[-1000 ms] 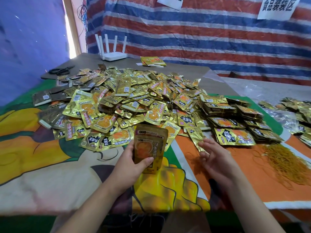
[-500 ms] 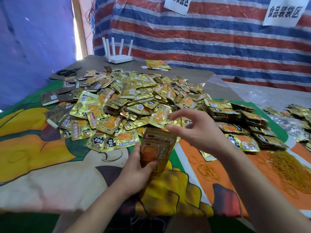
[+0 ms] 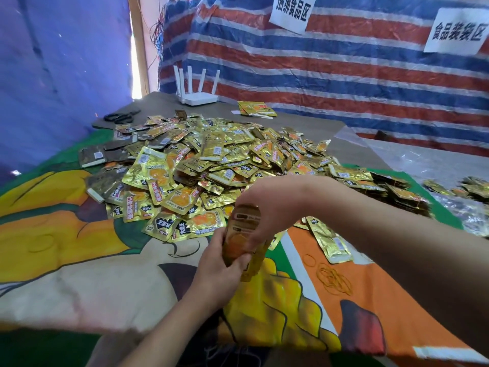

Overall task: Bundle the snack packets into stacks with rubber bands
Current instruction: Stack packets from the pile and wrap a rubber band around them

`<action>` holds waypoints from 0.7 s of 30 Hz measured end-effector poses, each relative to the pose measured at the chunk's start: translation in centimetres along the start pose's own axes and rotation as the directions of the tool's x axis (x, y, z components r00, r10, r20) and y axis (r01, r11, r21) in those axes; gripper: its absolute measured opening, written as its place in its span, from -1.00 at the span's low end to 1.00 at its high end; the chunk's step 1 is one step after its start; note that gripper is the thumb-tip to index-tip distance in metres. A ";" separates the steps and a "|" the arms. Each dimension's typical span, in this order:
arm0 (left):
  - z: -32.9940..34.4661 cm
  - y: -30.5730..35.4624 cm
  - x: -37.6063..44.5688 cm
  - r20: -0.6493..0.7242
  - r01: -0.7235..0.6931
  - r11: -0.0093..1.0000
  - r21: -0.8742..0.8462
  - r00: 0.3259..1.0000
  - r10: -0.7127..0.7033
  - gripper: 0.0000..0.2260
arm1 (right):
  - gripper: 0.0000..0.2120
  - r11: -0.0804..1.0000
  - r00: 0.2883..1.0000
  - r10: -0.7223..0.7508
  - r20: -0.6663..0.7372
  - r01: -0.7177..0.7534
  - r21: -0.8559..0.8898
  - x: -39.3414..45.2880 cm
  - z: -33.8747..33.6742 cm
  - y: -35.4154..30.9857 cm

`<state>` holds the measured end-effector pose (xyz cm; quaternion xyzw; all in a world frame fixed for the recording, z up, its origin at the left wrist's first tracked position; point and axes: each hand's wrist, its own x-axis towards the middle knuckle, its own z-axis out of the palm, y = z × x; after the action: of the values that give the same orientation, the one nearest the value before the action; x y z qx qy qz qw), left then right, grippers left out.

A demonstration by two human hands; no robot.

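Striped tarp (image 3: 344, 75) behind; my left hand (image 3: 219, 268) grips the stack (image 3: 239, 234), right hand (image 3: 267, 207) clasping its top. Slippery foil packets may fan out, I judge.

Packets heaped mid-table, a stack held in front

The stack (image 3: 242, 234) stands upright between the left hand (image 3: 219, 271), below it, and the right hand (image 3: 267, 205), above and to its right, just in front of the heap (image 3: 211, 165). Right of the hands, loose bands (image 3: 332, 279) lie on the cloth (image 3: 79, 274), with one packet (image 3: 328, 241) behind them. Bundles (image 3: 383, 186) sit at the heap's right edge; more packets (image 3: 473, 186) lie far right. Behind the heap a router (image 3: 197, 98) stands on the table (image 3: 304, 125), scissors (image 3: 119, 117) to its left, a few packets (image 3: 255, 108) to its right. Two signs (image 3: 291, 11) hang on the tarp (image 3: 344, 75) behind.
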<state>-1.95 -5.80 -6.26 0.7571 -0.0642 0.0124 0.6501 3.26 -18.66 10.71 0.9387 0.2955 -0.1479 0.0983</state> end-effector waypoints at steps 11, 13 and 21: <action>-1.2 0.7 1.0 0.027 0.156 0.802 -0.577 0.985 -0.173 -0.65 | -0.73 0.214 0.848 0.445 -0.287 0.211 0.954 -0.4 13.6 0.3; -1.5 0.3 1.1 0.048 0.205 0.847 -0.490 0.977 -0.209 -0.71 | -0.80 0.068 0.777 0.543 -0.320 0.339 0.938 -0.6 14.9 -0.1; -0.5 -0.3 1.2 0.034 0.200 0.965 -0.167 0.980 -0.197 -0.73 | -0.87 0.202 0.534 0.752 -0.387 0.373 0.906 0.0 15.7 -1.4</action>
<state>-0.67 -5.33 -6.39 0.7017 0.0056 -0.0645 0.7096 -1.01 -21.86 -4.15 0.7597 -0.0032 0.1715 -0.6272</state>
